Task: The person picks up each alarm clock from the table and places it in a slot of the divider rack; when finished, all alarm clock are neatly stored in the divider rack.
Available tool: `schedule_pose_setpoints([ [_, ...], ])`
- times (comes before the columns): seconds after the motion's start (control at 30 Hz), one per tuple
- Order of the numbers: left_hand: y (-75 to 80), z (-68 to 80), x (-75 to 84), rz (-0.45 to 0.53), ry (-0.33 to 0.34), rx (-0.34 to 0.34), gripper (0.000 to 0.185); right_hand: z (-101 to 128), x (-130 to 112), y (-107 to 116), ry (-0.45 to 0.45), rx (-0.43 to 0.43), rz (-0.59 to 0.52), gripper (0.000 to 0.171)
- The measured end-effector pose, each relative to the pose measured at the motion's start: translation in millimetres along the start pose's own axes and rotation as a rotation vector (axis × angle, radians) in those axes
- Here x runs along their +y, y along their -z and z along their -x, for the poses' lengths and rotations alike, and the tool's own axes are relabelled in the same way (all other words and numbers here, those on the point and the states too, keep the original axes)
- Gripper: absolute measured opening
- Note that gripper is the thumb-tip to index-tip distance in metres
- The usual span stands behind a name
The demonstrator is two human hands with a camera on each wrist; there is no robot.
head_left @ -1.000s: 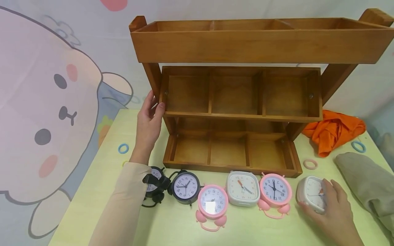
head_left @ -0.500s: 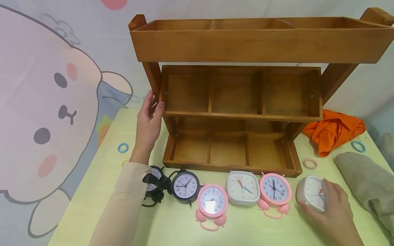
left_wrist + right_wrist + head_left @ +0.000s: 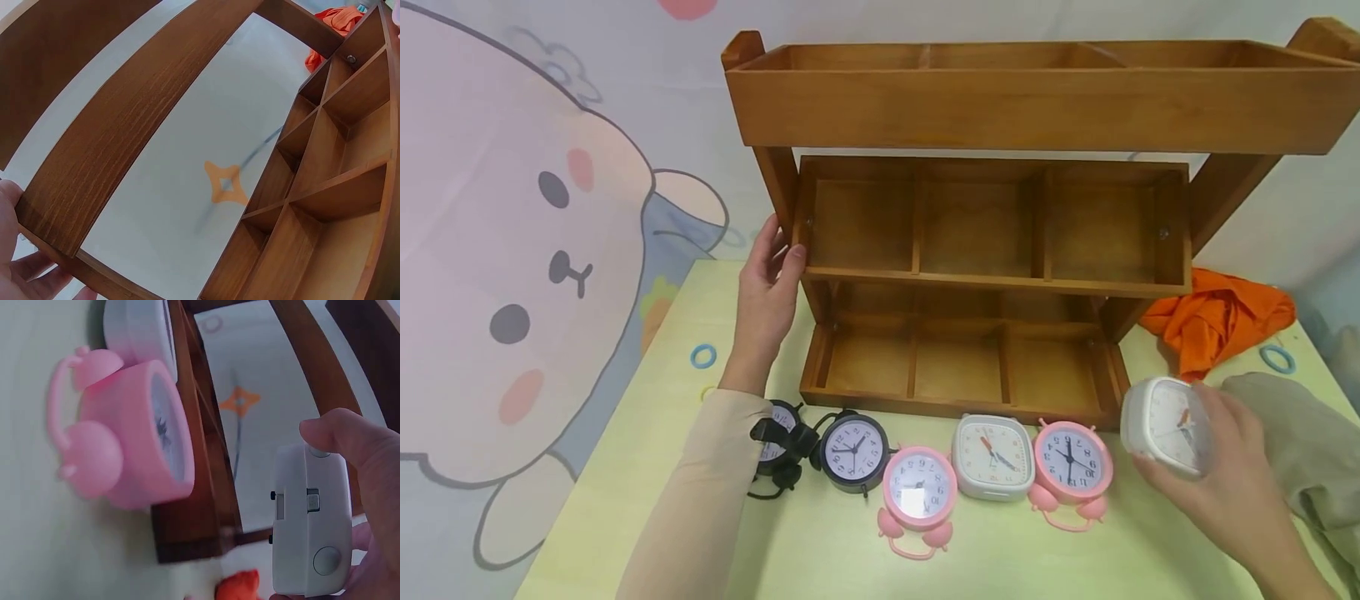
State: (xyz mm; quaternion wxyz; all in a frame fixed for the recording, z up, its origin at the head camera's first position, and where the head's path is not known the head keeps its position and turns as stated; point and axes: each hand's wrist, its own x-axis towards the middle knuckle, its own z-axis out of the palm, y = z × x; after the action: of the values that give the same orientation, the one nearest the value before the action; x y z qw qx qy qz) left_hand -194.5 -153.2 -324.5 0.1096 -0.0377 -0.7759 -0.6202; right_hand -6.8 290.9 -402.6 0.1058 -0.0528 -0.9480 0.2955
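My right hand (image 3: 1232,467) holds a white square alarm clock (image 3: 1167,427) above the table, right of the rack. In the right wrist view, thumb and fingers grip the clock's (image 3: 310,519) opposite ends, its back with knobs and a small switch facing the camera. My left hand (image 3: 767,292) grips the left side of a wooden three-tier rack (image 3: 992,287), thumb at the front edge and fingers behind the post. A row of clocks lies in front: two black twin-bell clocks (image 3: 853,451), a pink one (image 3: 919,490), a white one (image 3: 992,457) and another pink one (image 3: 1072,462).
Each tier of the rack is divided into three compartments. An orange cloth (image 3: 1221,321) and a grey-green cloth (image 3: 1273,442) lie on the right. Blue rings (image 3: 703,356) lie on both sides of the pale table (image 3: 647,433), with a patterned backdrop (image 3: 572,275) behind.
My right hand has lifted the white clock off the table, raising it toward the rack's lower right corner. My left hand keeps its grip on the rack.
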Motion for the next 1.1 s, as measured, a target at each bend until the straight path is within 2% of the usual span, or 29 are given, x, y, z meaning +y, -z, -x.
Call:
schedule_pose_setpoints([
  [0.23, -3.2, 12.8, 29.0, -0.001, 0.019, -0.014, 0.059, -45.4, -33.2, -9.2, 0.104, -0.126, -0.028, 0.105],
  [0.5, -3.9, 12.8, 30.3, -0.007, 0.017, -0.021, 0.059, -85.1, -48.6, -34.0, 0.184, -0.198, 0.015, 0.099],
  [0.83, -2.6, 13.7, 29.9, -0.018, 0.032, -0.023, 0.058, -103.4, -43.5, -64.0, 0.204, -0.352, 0.078, 0.099],
  [1.0, -1.7, 15.1, 30.6, -0.011, 0.021, -0.024, 0.058, -104.9, -39.3, -69.8, 0.15, -0.47, 0.089, 0.103],
  [1.1, -0.3, 14.1, 29.7, -0.008, 0.012, -0.02, 0.059, -105.9, -39.4, -70.2, 0.127, -0.51, 0.085, 0.104],
])
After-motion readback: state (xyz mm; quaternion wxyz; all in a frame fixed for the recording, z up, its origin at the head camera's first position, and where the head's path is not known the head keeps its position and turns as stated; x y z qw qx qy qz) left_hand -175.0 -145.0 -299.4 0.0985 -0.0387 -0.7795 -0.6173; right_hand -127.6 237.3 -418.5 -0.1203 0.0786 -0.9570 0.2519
